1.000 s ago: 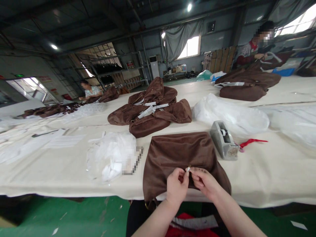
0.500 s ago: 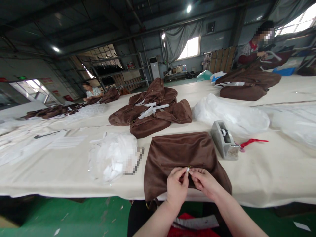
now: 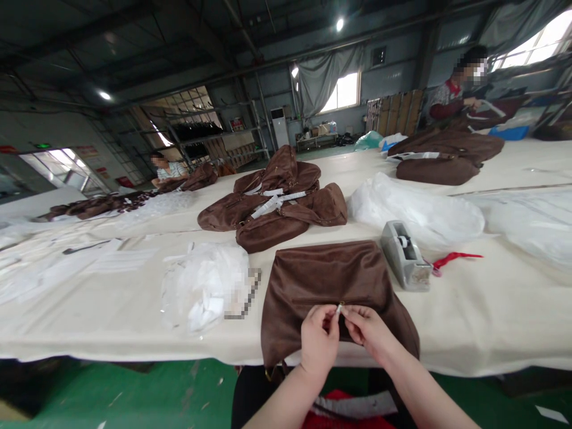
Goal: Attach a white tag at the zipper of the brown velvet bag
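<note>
A brown leather-look handbag [image 3: 326, 271] lies flat at the table's front edge, its zipper [image 3: 313, 300] running across the upper face. At the zipper's right part, my left hand [image 3: 319, 338] pinches a small white wrap [image 3: 339, 309] between thumb and fingertips. From the other side my right hand [image 3: 367, 331] also closes its thumb and forefinger on that wrap. A brass-coloured zipper pull shows just above the fingertips; whatever is inside the wrap is hidden. Both forearms rest over the bag's lower side.
Right of the bag stands a grey tape dispenser [image 3: 406, 256] beside a red strap [image 3: 458, 256]. A clear plastic bag of white scraps [image 3: 208, 286] sits to the left. More brown handbags [image 3: 272, 202] are heaped behind, near white plastic sheeting [image 3: 415, 208]. Two people work farther off.
The view has tipped very slightly. Both hands stay at the zipper pull, their fingertips pinching the white wrap with barely any movement.
</note>
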{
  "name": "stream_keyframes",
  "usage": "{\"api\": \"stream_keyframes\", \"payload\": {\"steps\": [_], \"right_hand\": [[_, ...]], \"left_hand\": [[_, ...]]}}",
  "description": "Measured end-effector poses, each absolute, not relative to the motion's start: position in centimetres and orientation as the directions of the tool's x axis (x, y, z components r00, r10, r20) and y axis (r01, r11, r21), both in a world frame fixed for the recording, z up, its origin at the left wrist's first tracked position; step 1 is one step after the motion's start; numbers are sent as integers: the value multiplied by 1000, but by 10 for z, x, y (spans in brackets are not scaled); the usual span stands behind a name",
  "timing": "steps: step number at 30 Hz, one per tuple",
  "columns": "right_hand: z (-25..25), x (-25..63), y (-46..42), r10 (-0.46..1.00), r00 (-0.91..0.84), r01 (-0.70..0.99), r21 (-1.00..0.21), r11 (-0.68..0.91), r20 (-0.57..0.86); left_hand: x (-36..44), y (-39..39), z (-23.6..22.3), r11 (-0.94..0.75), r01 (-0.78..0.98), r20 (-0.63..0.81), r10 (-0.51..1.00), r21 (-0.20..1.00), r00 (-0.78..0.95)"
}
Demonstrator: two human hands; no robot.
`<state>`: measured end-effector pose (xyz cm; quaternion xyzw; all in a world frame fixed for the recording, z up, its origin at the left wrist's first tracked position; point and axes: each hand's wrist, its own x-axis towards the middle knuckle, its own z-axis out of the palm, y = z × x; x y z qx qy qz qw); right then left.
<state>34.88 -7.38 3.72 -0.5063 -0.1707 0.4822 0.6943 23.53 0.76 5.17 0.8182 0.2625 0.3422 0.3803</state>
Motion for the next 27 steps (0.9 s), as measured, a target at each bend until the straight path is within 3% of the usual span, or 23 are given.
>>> {"api": "stream_keyframes", "payload": {"steps": [5, 11, 15, 20, 23, 27], "right_hand": [[35, 347, -72, 843, 497, -437, -899, 38, -206], [39, 344, -73, 848, 514, -268, -963, 16, -129], [39, 347, -74, 809, 578, -113, -992, -51, -108], [43, 356, -78, 743, 668, 343, -905, -251, 47], [45, 358, -79, 753, 651, 481, -818, -315, 93], [42, 357, -81, 751, 651, 516, -789, -334, 108]], "left_hand": [[244, 12, 49, -208, 63, 114, 738, 976, 665], [249, 9, 45, 51, 24, -54, 733, 998, 678], [245, 7, 48, -116, 76, 31, 722, 990, 691], [240, 10, 61, -513, 146, 275, 653, 846, 705], [242, 16, 62, -595, 116, 346, 602, 795, 720], [246, 21, 62, -632, 115, 368, 579, 767, 728]]}}
